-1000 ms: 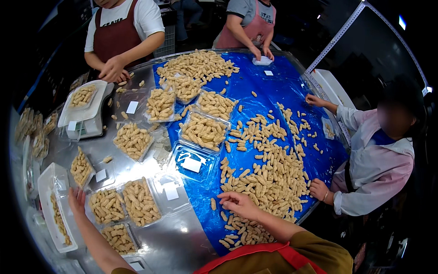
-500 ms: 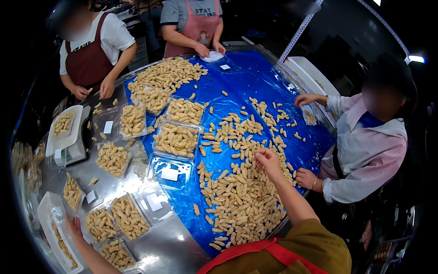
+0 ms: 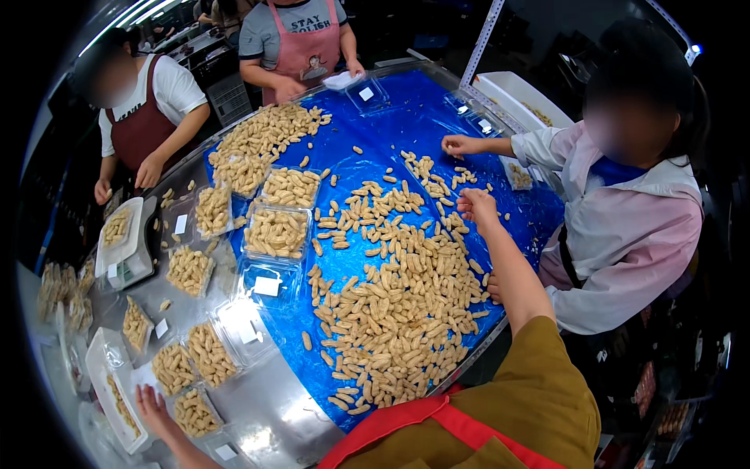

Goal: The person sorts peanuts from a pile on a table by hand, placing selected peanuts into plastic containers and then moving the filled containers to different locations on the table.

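Hundreds of tan snack sticks (image 3: 398, 313) lie heaped on the blue sheet (image 3: 406, 129). Right hand (image 3: 476, 207) reaches out over the pile's far edge, fingers loosely curled; whether they hold anything, I can't tell. Left hand (image 3: 152, 406) rests open beside filled clear trays (image 3: 195, 371).

Clear plastic trays (image 3: 275, 232) (some filled) along the blue sheet's left edge, small white label cards (image 3: 266, 286) inside empty ones

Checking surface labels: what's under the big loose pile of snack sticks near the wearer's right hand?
A blue plastic sheet lies under the pile of snack sticks and over the metal table. The right hand reaches above it. Whether the table runs on beneath is covered.
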Motion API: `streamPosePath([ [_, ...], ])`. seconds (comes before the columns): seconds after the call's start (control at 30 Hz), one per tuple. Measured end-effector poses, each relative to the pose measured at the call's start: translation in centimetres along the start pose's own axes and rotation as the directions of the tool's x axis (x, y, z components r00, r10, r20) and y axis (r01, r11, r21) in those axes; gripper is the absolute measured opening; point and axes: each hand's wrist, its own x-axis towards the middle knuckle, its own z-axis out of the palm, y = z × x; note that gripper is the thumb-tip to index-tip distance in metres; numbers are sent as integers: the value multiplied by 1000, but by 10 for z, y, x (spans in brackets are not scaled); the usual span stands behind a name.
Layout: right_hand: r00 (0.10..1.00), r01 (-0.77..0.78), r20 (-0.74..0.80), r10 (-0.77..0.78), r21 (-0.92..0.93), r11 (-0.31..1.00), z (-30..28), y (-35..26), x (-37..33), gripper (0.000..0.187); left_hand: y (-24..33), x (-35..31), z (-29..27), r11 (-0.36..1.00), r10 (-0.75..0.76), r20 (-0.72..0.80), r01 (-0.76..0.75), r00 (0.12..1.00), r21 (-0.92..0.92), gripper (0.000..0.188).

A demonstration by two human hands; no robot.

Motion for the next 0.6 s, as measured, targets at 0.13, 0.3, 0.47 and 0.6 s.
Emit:
streamPosePath([
  [0.13, 994, 21, 112, -5, -139, 990, 7, -3, 30, 32, -9, -73, 22, 992, -128, 19, 128, 992, -11, 45],
  [0.3, 965, 256, 190, -181, -834, 489, 3, 24, 107, 35, -5, -162, 32, 965, -197, -201, 226, 960, 134, 43],
  [0.47, 949, 231, 163, -271, -942, 243, -43, 30, 184, 38, -1, -250, 57, 964, -211, -438, 261, 874, 56, 33],
  [0.6, 955, 148, 77, -286, -961, 235, -79, 56, 271, 38, -8, -288, 84, 933, -248, -453, 338, 856, 127, 40],
])
